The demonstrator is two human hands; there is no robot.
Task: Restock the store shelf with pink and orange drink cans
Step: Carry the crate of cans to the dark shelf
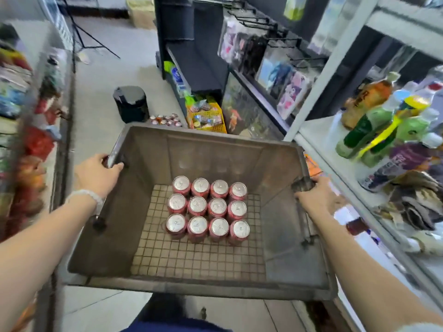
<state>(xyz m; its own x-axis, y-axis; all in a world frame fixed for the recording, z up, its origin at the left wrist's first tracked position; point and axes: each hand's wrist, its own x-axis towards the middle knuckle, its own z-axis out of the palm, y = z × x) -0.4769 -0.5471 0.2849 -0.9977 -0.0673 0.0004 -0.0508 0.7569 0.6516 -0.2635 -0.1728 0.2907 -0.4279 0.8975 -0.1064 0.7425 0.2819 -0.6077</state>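
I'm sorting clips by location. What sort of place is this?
Most likely a small shop aisle. Bottled drinks stand on a white shelf, packaged goods hang on hooks, and both hands carry a grey crate of drink cans.

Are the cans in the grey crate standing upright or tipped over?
Upright: all twelve cans show their silver tops to the camera, standing in three rows of four on the crate floor.
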